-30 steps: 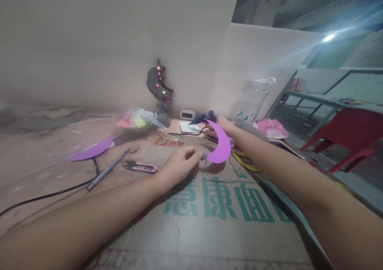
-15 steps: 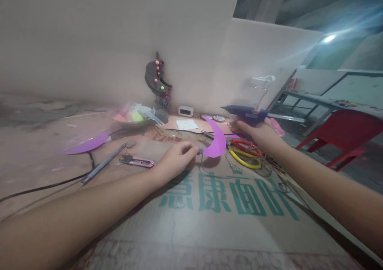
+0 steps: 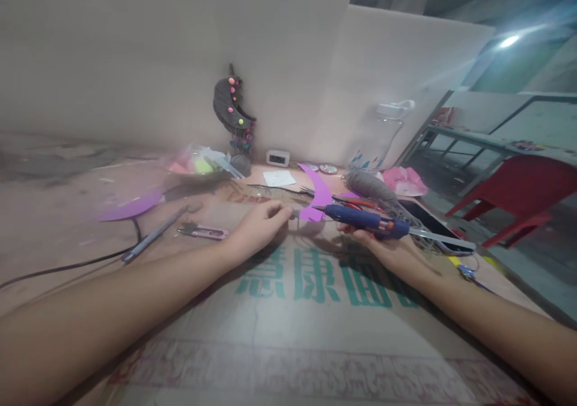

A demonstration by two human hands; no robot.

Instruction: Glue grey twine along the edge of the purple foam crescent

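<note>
My left hand (image 3: 264,226) is closed, its thumb and fingers pinching a purple crescent (image 3: 320,193) by its lower end, where a small grey bit shows. The crescent stands above the printed sheet (image 3: 279,328), curving up and away. In my right hand (image 3: 383,251) is a blue glue gun (image 3: 358,217), the fingers wrapped round its handle from below. The gun's nozzle points left, in front of the lower part of the crescent; whether they touch I cannot tell. A pale glue stick (image 3: 439,236) juts from the gun's back.
Pink thread snips (image 3: 205,230) and a grey pen-like tool (image 3: 155,235) lie left. Behind are a bowl of coloured items (image 3: 193,169), a small clock (image 3: 277,157) and a bottle (image 3: 376,136). Grey yarn (image 3: 369,185) and a phone (image 3: 428,223) lie right. A decorated grey crescent (image 3: 229,103) hangs on the wall.
My right hand has brought the glue gun down and toward me, from above the pliers to beside the purple crescent. My left hand still pinches the crescent. The view has shifted slightly.
</note>
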